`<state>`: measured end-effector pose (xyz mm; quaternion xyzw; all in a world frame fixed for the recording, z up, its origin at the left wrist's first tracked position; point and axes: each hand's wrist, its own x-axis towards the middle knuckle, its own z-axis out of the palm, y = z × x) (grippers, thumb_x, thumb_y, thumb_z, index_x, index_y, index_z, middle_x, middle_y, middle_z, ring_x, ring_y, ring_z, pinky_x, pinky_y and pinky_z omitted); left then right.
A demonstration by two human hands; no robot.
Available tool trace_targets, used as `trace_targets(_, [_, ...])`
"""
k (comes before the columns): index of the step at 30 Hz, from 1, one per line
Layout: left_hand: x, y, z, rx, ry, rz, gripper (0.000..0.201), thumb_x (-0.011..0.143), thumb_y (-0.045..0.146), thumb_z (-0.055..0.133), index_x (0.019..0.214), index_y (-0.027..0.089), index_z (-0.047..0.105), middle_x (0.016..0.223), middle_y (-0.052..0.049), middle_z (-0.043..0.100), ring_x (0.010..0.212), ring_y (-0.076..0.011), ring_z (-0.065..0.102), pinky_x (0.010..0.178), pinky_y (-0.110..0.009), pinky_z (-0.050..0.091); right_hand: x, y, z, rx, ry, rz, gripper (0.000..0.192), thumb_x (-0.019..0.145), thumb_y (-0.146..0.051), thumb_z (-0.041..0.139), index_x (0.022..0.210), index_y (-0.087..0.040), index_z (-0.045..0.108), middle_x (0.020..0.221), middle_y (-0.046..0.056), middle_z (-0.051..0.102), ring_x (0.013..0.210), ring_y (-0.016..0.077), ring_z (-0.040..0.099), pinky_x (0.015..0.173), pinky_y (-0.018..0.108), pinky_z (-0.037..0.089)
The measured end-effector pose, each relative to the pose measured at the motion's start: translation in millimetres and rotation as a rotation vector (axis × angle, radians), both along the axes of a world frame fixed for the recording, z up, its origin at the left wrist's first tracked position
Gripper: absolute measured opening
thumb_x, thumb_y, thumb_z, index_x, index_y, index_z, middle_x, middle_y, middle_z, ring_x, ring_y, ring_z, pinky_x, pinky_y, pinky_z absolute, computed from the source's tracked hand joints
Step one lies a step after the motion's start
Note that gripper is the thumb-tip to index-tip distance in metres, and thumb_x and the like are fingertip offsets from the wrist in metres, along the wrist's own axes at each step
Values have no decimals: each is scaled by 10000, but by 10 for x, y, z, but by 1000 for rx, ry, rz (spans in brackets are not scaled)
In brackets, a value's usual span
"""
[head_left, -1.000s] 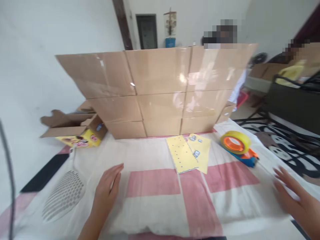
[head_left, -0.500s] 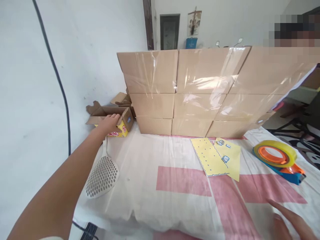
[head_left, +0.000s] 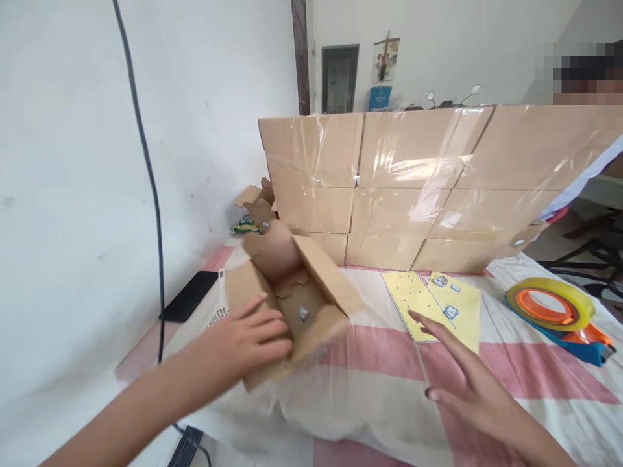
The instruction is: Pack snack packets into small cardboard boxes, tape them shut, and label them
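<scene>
My left hand (head_left: 250, 337) grips the near left side of an open cardboard box (head_left: 327, 275), which is tilted toward me and blurred by motion. The box's flaps stand apart, and a small shiny thing (head_left: 304, 314) shows inside. To the right, my right hand (head_left: 467, 383) is in the air over the table with its fingers apart and nothing in them. Its fingertips overlap the near edge of yellow paper sheets (head_left: 413, 295) with blue drawings. A white perforated skimmer (head_left: 217, 316) lies mostly hidden behind the box and my left hand.
A wall of taped cardboard boxes (head_left: 399, 211) stands along the back. A yellow tape roll (head_left: 584, 305) on a blue and orange dispenser lies at right. A black flat object (head_left: 189, 297) rests at left by a hanging cable (head_left: 146, 152). Another open box (head_left: 260, 211) stands behind.
My left hand has brought the box from beside the wall toward me and to the right, tilting it. My right hand has moved up and left. The black flat object has come into sight.
</scene>
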<state>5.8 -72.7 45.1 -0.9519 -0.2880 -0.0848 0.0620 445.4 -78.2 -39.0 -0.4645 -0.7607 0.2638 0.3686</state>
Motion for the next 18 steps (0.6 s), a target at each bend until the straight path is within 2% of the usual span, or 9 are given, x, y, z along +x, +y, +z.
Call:
trace_targets(2, [259, -125, -32, 23, -25, -112, 420, 884, 104, 593, 1209, 362, 657, 1271, 34, 698, 1330, -183, 556, 1305, -462, 161, -217, 250, 130, -235, 209, 175, 951, 796, -725, 676, 1599, -395, 286, 1632, 68, 346, 1482, 364, 369, 1144, 586, 417])
trace_targets(4, [449, -166, -103, 74, -29, -128, 533, 903, 103, 586, 1346, 399, 590, 1455, 35, 595, 1438, -221, 458, 1297, -546, 155, -382, 424, 202, -352, 323, 255, 965, 803, -805, 588, 1605, -375, 267, 1672, 27, 247, 1532, 335, 265, 1200, 575, 328])
trace_targets(5, [509, -179, -163, 98, -47, -76, 616, 902, 76, 569, 1415, 415, 533, 1533, 27, 522, 1478, -252, 408, 1278, -596, 182, -439, 471, 211, -374, 349, 247, 940, 813, -786, 592, 1600, -374, 283, 1680, 3, 220, 1549, 318, 223, 1225, 556, 288])
trace_targets(7, [567, -232, -344, 104, -163, 140, 753, 900, 33, 522, 1535, 413, 383, 1635, -21, 377, 1522, -307, 331, 1217, -632, 315, -509, 484, 181, -400, 394, 174, 856, 850, -681, 624, 1590, -387, 309, 1683, -31, 205, 1558, 294, 206, 1248, 523, 260])
trace_targets(10, [606, -427, -776, -50, -484, 479, 819, 951, 106, 465, 1640, 322, 77, 1677, -121, 260, 1524, -298, 330, 1112, -519, 514, -557, 384, 71, -414, 500, 32, 769, 895, -569, 596, 1589, -393, 317, 1672, -35, 254, 1542, 288, 264, 1229, 512, 321])
trace_targets(11, [641, -511, -948, -143, -549, 509, 856, 959, 161, 477, 1643, 293, -21, 1673, -139, 264, 1518, -288, 344, 1099, -495, 535, -573, 342, 38, -407, 527, -5, 755, 902, -565, 579, 1589, -382, 325, 1668, -31, 267, 1541, 288, 264, 1224, 507, 335])
trace_targets(13, [773, -673, -1299, -319, -552, 440, 1049, 887, 294, 620, 1632, 280, -119, 1651, -151, 309, 1513, -318, 348, 1110, -522, 530, -616, 272, -1, -376, 572, -79, 750, 902, -570, 566, 1587, -354, 347, 1660, -23, 292, 1547, 285, 250, 1229, 494, 336])
trace_targets(15, [973, -798, -1618, -401, -527, 459, 1227, 757, 394, 750, 1633, 281, -102, 1619, -174, 361, 1498, -382, 356, 1103, -599, 518, -667, 234, -5, -348, 621, -134, 753, 897, -580, 572, 1580, -335, 370, 1651, -16, 315, 1542, 285, 261, 1243, 489, 316])
trace_targets(18, [1245, -912, -1978, -439, -657, 767, 1026, 812, 449, 681, 1624, 261, 82, 1492, -223, 519, 1398, -412, 495, 1061, -652, 526, -716, 225, 8, -324, 689, -198, 761, 883, -590, 607, 1566, -327, 400, 1645, -17, 329, 1545, 279, 253, 1268, 487, 268])
